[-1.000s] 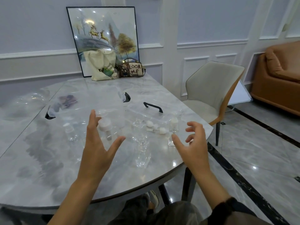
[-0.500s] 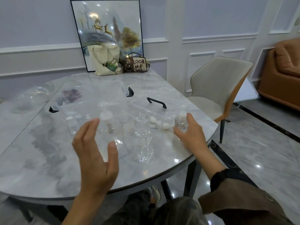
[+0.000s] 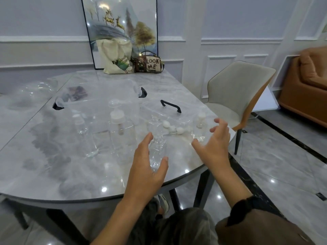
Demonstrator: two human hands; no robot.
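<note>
Step = reach/pre-grasp, nothing picked up yet. My left hand [image 3: 145, 172] is spread wide, fingers straight, thumb out, holding nothing. It brackets the small clear plastic bottle [image 3: 157, 152], which sits on the grey marble table [image 3: 53, 165] near the front edge, betw. both hands. Thumb tip looks just beside its base, but I can't confirm contact bc the thing is transparent. My right hand [image 3: 215, 147] is open too, fingers loosely hooked, empty, hovering near the crinkled clear plastic bag of white caps [image 3: 174, 129]. Next move, imo: close left fingers + thumb round the bottle body, light squeeze since thin plastic prob. flexes, then right hand steadies or fetches a cap. Watch the tall clear pump bottle w/ white pump head [image 3: 120, 131] just left of it — easy to knock. Diff vs 0.5 s ago: right hand was on the small clear bottle w/ white cap [image 3: 200, 119] by the table's right edge, now it's off it & pulled back toward me — that bottle stands where it was. Left hand moved right, from in front of the pump bottle to the small plastic one, thumb spread further.
</note>
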